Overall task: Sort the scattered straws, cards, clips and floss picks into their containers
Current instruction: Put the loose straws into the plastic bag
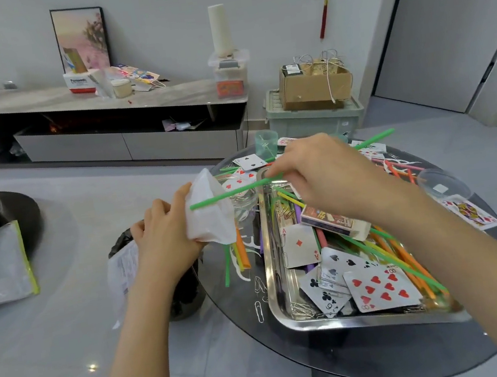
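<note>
My left hand grips a small clear plastic bag at the round glass table's left edge. My right hand pinches a long green straw; its left tip lies across the bag. Below sits a steel tray piled with playing cards, coloured straws, paper clips and a card box. More straws, clips and white floss picks lie loose on the glass.
A green cup stands at the table's far side, a clear glass dish behind the bag, another clear container at the right. A black bin stands on the floor beside the table.
</note>
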Available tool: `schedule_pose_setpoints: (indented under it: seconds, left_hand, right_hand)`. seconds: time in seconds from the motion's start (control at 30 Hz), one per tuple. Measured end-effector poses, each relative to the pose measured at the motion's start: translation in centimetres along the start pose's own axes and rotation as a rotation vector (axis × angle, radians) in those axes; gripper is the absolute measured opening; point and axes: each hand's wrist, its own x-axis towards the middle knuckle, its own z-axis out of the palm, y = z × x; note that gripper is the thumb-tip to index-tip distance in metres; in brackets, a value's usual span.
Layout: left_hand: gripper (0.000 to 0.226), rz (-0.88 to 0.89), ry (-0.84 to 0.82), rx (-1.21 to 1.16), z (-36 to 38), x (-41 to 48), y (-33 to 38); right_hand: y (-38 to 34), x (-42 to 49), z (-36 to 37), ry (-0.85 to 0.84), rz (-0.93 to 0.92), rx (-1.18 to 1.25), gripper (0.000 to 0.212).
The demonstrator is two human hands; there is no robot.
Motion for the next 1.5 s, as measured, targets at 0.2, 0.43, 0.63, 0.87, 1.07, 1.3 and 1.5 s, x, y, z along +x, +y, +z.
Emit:
schedule_pose_setpoints:
  seconds: [0.2,0.43,0.63,0.87,1.07,1.3,1.5]
  left_hand:
    - [0.087,-0.045,0.014,-0.072,-0.4,0.1,-0.8]
    - [0.088,0.012,-0.051,-0.02,-0.2,0.0,0.0]
    - [0.083,0.136,-0.018,-0.111,0.2,-0.3,2.8]
    - [0.092,-0.013,-0.013,-0.198,-0.4,0.2,2.8]
    - [0.094,-0.122,-0.187,-0.418,-0.6,1.0,2.0]
    - [0.089,-0.065,-0.138,-0.473,-1.5,1.5,1.2]
    - [0.09,-0.059,-0.174,-0.22,-0.7,1.4,1.8]
  right_hand:
    - [2.8,-1.3,-0.5,0.01,0.1,0.037,0.034]
    - [1.9,-1.2,0.3,0.038,0.012,0.099,0.033]
    - [0.2,0.9,1.3,0.009,-0.131,0.142,0.027]
    - [0.6,3.9,1.6,0.33,-0.22,0.277,0.012]
    - [6.6,3.1,5.2,0.038,0.307,0.326,0.02]
    - [7.6,5.4,11.2,-0.323,0.287,0.059,0.031]
    - [7.6,7.9,13.5,-0.399,0.33,-0.087,0.038]
